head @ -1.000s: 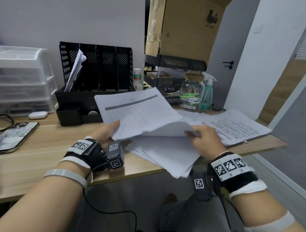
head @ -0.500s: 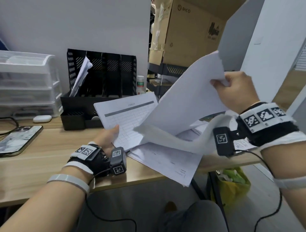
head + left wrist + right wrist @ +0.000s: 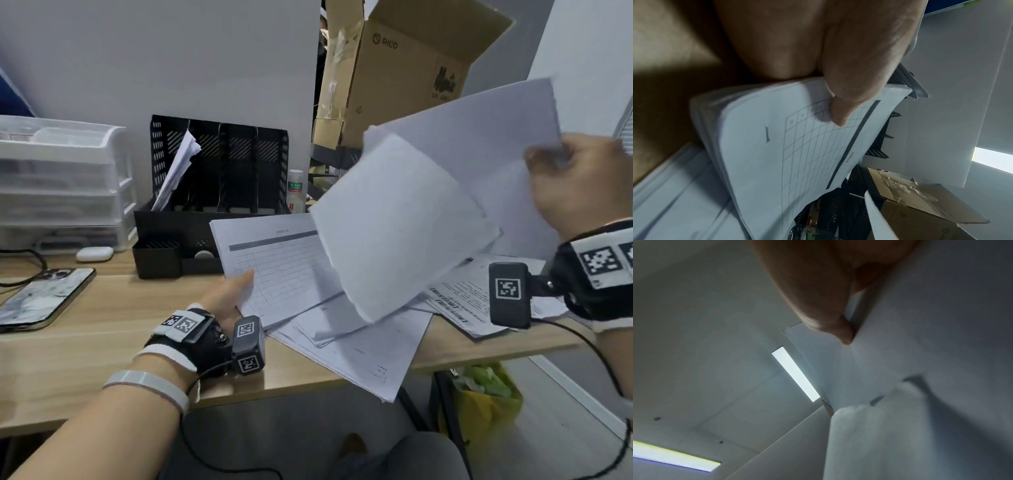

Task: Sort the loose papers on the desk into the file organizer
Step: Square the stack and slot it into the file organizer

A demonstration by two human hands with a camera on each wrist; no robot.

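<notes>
My left hand point(image 3: 236, 291) pinches the near left corner of a stapled set of papers with a printed grid point(image 3: 274, 263), thumb on top point(image 3: 840, 110), just above the desk. My right hand point(image 3: 575, 185) is raised at the right and pinches a corner point(image 3: 846, 335) of a white sheaf point(image 3: 428, 198) whose pages hang down and fan out. More loose papers point(image 3: 359, 346) lie on the desk beneath, overhanging its front edge. The black file organizer point(image 3: 219, 178) stands at the back with papers point(image 3: 176, 168) leaning in its leftmost slot.
A phone point(image 3: 41, 298) and a white earbud case point(image 3: 94, 253) lie at the left, in front of clear plastic drawers point(image 3: 61, 178). A printed sheet point(image 3: 469, 301) lies at the right. A cardboard box point(image 3: 404, 68) and a small bottle point(image 3: 295, 190) stand behind. A yellow bag point(image 3: 479, 401) sits under the desk.
My right hand has lifted the white sheaf off the pile, up and to the right, with its pages falling open. The left hand keeps hold of the grid set.
</notes>
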